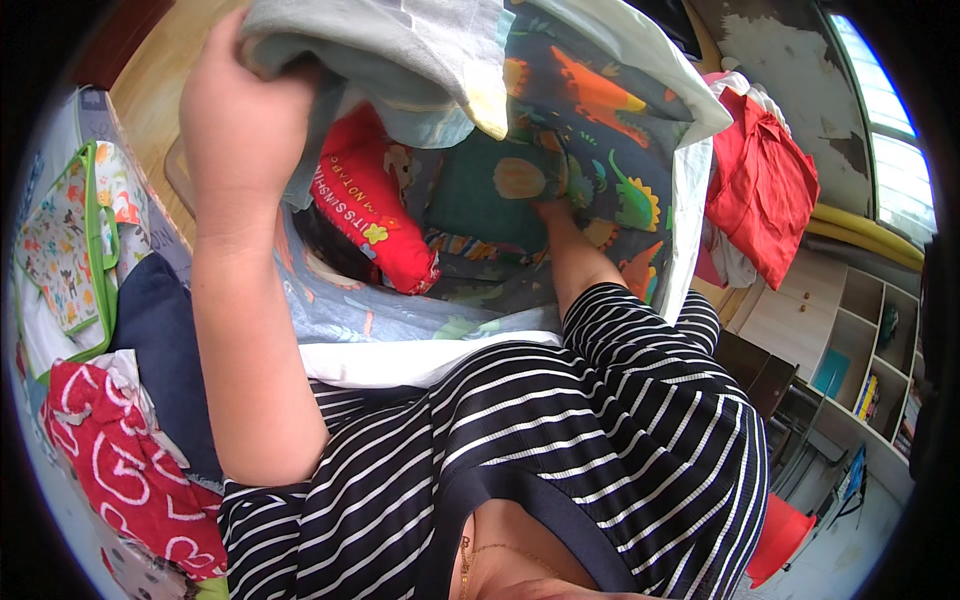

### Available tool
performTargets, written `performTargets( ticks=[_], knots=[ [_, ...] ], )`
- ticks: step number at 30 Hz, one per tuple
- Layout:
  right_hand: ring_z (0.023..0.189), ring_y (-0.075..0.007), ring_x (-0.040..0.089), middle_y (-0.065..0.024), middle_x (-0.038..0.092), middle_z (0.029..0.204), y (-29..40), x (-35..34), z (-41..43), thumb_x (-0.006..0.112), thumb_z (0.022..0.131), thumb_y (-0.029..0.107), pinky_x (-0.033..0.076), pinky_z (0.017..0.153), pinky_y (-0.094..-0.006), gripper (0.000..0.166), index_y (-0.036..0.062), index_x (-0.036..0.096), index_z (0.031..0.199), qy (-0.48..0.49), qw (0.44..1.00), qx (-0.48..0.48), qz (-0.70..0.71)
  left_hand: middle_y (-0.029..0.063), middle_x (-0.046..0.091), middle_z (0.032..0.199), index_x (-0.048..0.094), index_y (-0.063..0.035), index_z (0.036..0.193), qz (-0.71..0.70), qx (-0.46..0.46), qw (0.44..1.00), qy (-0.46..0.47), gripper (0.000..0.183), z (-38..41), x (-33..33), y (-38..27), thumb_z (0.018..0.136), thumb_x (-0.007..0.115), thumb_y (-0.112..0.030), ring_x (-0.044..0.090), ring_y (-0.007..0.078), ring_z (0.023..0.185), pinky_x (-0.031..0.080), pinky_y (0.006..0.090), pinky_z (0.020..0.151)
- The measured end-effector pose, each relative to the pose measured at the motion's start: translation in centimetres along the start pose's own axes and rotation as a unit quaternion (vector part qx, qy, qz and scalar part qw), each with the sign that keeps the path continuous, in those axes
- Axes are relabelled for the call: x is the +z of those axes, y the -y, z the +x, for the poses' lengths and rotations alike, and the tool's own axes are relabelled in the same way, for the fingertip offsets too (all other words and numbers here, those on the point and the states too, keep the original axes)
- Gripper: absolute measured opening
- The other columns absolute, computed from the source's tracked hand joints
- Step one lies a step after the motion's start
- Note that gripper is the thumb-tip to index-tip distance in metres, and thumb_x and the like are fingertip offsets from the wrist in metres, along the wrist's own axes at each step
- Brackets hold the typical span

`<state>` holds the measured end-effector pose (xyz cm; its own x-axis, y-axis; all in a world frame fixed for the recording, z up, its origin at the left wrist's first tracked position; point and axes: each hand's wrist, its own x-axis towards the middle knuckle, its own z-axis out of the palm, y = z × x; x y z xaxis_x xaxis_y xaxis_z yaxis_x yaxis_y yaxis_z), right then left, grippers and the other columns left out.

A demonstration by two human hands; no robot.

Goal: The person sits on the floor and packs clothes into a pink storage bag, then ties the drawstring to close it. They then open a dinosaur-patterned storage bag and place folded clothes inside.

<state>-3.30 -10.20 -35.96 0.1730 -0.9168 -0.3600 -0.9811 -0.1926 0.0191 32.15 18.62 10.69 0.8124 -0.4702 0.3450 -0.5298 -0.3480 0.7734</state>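
A large fabric storage bag (pixel 634 82) with a dinosaur print inside and a white rim gapes in front of me. My left hand (pixel 244 131) is raised at its left side, fingers curled into a fold of grey cloth (pixel 390 37) with a yellow corner. Deep in the bag, my right hand (pixel 553 214) reaches to a folded dark green cloth (pixel 472 191) bearing a pale round patch; its fingers are hidden there. Beside the green cloth lies a folded red garment (pixel 375 202) with writing and a yellow flower, over something black.
At left are a green-trimmed printed cloth item (pixel 64 247), a navy cloth (pixel 161 337) and a red heart-patterned cloth (pixel 120 465). A red cloth (pixel 765 187) lies right of the bag. Farther right stand a shelf unit (pixel 862 322) and a red plastic object (pixel 780 536).
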Motion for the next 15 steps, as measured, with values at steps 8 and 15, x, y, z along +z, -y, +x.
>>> performTargets(
  ticks=[8, 15],
  knots=[
    [0.099, -0.0273, 0.061, -0.0148, 0.063, 0.116, -0.6, -1.6, -1.3, 0.083, 0.066, 0.044, 0.049, 0.086, -0.0383, 0.079, -0.004, 0.058, 0.123, 0.303, 0.88, 0.062, 0.36, 0.0204, 0.067, 0.102, 0.059, 0.0003, 0.116, -0.009, 0.038, 0.999, -0.008, 0.051, 0.1, 1.0, 0.0, 0.069, 0.072, -0.013, 0.065, 0.0341, 0.099, 0.049, 0.0371, 0.085],
    [0.087, -0.0268, 0.063, -0.0138, 0.066, 0.099, 6.7, -7.1, -4.5, 0.081, 0.065, 0.03, 0.05, 0.076, -0.0381, 0.054, -0.004, 0.066, 0.104, 0.254, 0.878, 0.026, 0.405, 0.023, 0.066, 0.103, 0.057, 0.002, 0.118, 0.017, 0.029, 0.999, -0.009, 0.053, 0.1, 1.3, -0.3, 0.068, 0.071, -0.01, 0.064, 0.0357, 0.099, 0.049, 0.0376, 0.086]
  ],
)
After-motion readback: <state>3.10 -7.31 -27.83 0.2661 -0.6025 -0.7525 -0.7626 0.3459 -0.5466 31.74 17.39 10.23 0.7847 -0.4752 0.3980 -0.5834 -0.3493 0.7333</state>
